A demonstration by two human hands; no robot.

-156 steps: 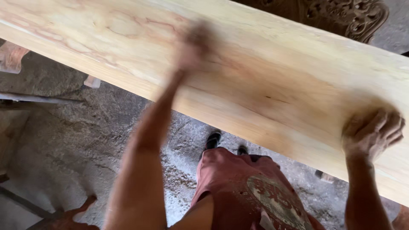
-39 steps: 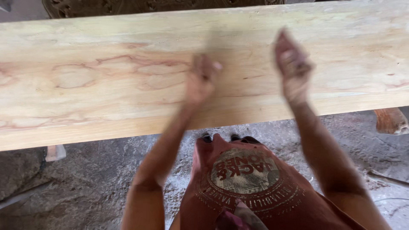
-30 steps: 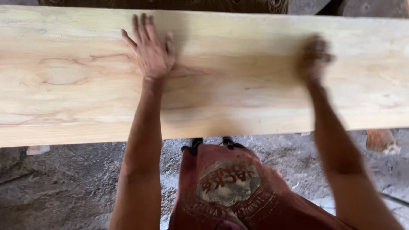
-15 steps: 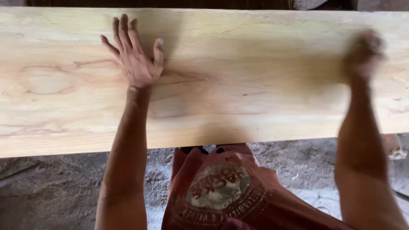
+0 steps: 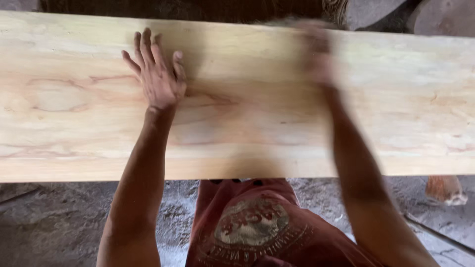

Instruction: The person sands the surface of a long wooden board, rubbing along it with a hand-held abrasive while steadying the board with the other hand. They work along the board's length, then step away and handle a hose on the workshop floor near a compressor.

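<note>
Two bare hands work the face of a wide pale plank [image 5: 257, 104], seen from above by the head camera.

Head view: the plank lies level across the whole frame at waist height, above a dusty floor [image 5: 59, 222]; what carries it is out of sight. The left hand [image 5: 157, 74] rests flat, fingers spread, holding nothing, pressed on the wood near a reddish grain swirl. The right hand [image 5: 316, 54] is a blur near the far edge; I cannot tell whether it is clenched or grips anything. A judgement: rubbing like this goes best with the flat hand bracing the plank firmly, strokes running along the grain, and even pressure right out to the edges. A red shirt [image 5: 257, 227] shows below.
</note>
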